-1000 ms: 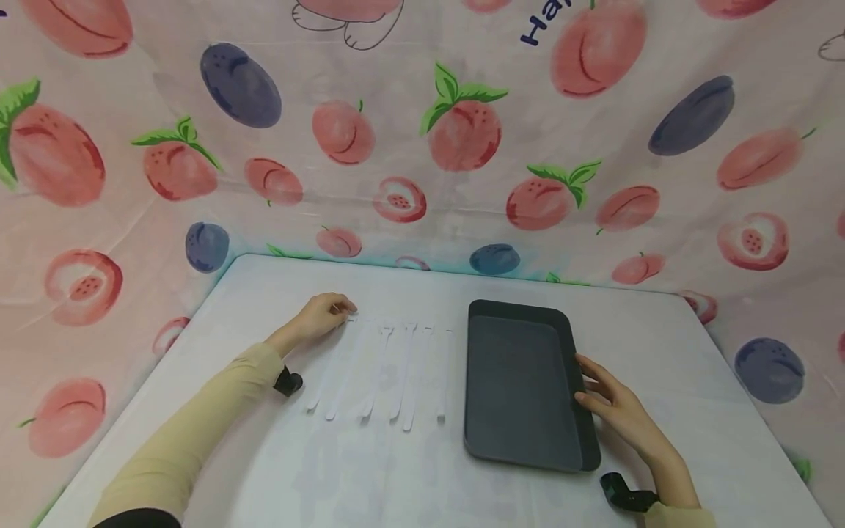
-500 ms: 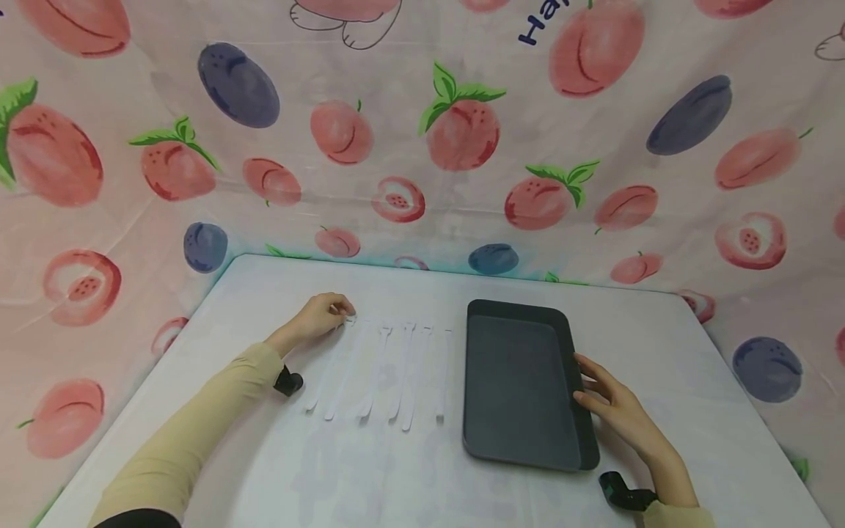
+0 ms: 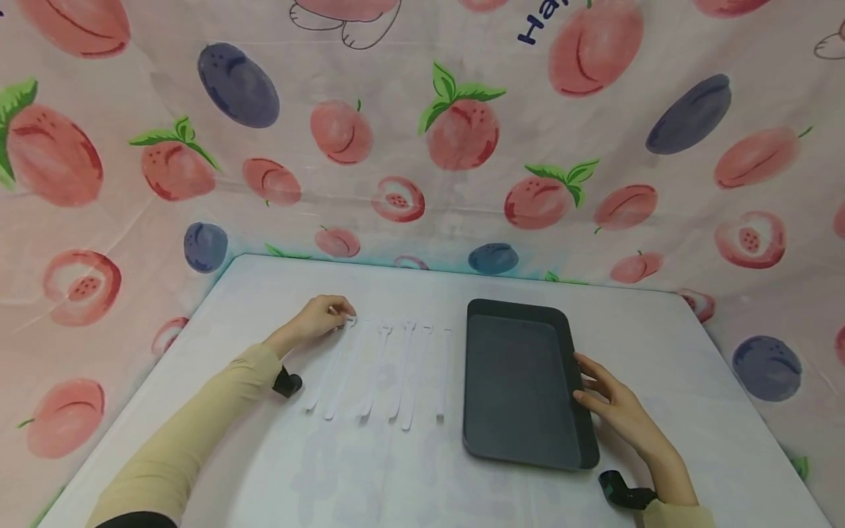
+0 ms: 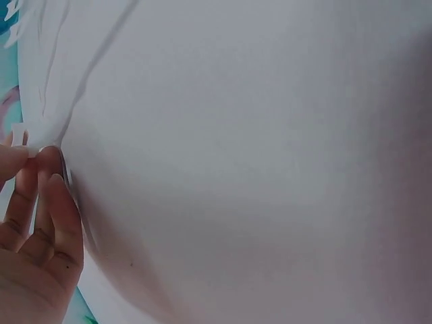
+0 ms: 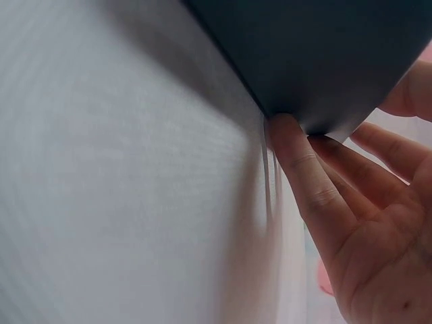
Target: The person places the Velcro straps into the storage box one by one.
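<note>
White forks lie on your white desk [image 3: 370, 477], and they are hard to pick out against it. Your left hand [image 3: 320, 317] is pinching the far end of the leftmost fork [image 3: 328, 369] between thumb and fingertips; the left wrist view shows the pale end caught between them, the other fingers bent close by. That fork lies on the desk at a slant, its handle pointing back towards you and a little to your left. To its right you have the other cutlery [image 3: 378, 378], several slim white pieces in a loose row, long ends towards you (some show tines, others are too faint to name).

Right of the row sits the dark grey tray [image 3: 515, 396], flat on the desk, its long sides running away from you. Your right hand [image 3: 617, 411] is at the tray's right side, fingers spread apart and only slightly bent, their tips touching the outer wall; from the right wrist you see one fingertip low, where the tray meets the desk.

You wear yellowish sleeves [image 3: 198, 422], with a black wrist device [image 3: 288, 382] by your left hand and another at the right. Behind the desk hangs a pink cloth [image 3: 462, 205] printed with peaches and dark blue fruit
</note>
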The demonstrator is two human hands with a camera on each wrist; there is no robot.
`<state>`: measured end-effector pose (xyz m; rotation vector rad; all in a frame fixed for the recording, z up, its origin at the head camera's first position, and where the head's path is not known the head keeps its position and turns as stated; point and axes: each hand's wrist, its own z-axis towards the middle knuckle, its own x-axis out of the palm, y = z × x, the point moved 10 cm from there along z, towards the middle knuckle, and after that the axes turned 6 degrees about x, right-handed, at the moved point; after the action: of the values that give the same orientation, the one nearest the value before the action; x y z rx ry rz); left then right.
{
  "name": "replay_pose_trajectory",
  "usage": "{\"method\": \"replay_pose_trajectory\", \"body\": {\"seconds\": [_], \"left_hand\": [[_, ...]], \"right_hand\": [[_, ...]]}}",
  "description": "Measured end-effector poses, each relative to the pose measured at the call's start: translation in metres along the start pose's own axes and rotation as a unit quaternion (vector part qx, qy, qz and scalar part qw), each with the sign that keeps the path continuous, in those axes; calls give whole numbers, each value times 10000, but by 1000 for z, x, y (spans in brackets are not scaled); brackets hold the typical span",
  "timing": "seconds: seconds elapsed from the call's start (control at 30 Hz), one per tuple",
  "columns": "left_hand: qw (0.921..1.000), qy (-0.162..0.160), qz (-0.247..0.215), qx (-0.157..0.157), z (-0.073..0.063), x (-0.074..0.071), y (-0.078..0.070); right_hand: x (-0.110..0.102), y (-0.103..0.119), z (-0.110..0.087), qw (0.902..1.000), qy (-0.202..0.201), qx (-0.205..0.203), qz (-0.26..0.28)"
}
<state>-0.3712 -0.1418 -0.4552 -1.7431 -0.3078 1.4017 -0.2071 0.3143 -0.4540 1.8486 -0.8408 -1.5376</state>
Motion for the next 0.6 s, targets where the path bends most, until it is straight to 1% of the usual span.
{"method": "replay_pose_trajectory", "body": {"seconds": [0.33, 0.6], "left_hand": [[9997, -182, -102, -100, -5, -3, -6], [9992, -400, 43, -41, -10, -9, -12]], "right_hand": [[0, 0, 0, 10000, -19, 18, -56], [0, -1, 1, 10000, -24, 12, -44]]}}
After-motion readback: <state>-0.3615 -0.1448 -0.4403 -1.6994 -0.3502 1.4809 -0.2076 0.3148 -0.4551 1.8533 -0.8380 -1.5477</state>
